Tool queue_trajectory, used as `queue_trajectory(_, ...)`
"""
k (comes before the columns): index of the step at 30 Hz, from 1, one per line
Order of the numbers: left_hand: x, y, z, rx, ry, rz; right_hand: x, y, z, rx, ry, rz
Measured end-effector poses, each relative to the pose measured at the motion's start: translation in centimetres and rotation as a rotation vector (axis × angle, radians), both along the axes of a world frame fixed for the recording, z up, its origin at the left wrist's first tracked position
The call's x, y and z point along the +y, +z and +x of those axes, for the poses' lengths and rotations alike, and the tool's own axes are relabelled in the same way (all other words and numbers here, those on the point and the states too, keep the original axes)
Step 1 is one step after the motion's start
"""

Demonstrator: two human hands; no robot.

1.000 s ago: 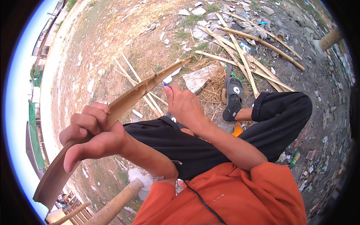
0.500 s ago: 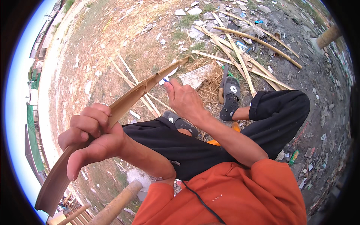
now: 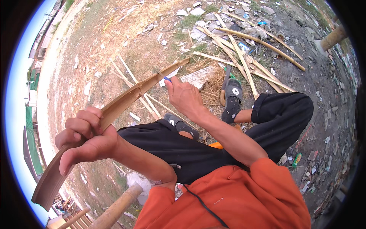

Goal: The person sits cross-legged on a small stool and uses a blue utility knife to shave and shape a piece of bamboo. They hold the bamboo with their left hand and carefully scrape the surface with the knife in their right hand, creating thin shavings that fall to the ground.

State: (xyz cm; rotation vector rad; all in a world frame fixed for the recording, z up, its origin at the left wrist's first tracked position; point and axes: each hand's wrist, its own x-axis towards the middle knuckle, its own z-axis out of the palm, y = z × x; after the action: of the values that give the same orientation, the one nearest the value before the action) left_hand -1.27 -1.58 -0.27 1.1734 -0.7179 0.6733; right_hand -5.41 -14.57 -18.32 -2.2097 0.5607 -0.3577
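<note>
Head view: left hand [image 3: 89,131] closed around a long split bamboo slat [image 3: 121,104], fingers curled over it, thumb sticking out to the side. Slat slants in the air from lower left to upper right, in front of the person's left side, cracked edge near its middle. Right hand [image 3: 186,96] in a tight grip on a small blue tool [image 3: 167,79], mostly hidden by the fingers, right at the slat near its upper end; whether the blade bites in, can't tell.

Under the slat: black trousers [image 3: 167,143], a dark shoe [image 3: 175,120] on the left foot. Beyond its middle, thin strips [image 3: 131,78] on the ground. Just right of its upper tip, a pale slab [image 3: 198,77]; farther right, a wooden-handled tool [image 3: 223,97] beside the other dark shoe [image 3: 233,91]. Up and right of the tip, a crossed pile of bamboo strips [image 3: 244,61] with a round pole [image 3: 263,48] across it, litter around. Below the slat's lower part, a thick bamboo post [image 3: 118,206].
</note>
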Motion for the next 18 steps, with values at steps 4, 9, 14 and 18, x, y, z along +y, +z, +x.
queue_trajectory(4,0.2,-0.6,-0.3,-0.017,-0.182,-0.007,-1.9,-3.0,-0.5,0.099,-0.01,-0.026)
queue_trajectory(9,0.7,-0.7,-0.3,-0.064,-0.303,-0.012,-1.5,0.3,-0.5,0.098,0.053,0.027)
queue_trajectory(14,0.8,-1.2,0.0,-0.098,-0.445,-0.001,-4.4,-4.7,0.5,0.226,-0.026,0.013)
queue_trajectory(18,1.2,-0.8,0.2,-0.126,-0.475,0.04,-3.7,-4.5,1.7,0.17,0.037,0.016)
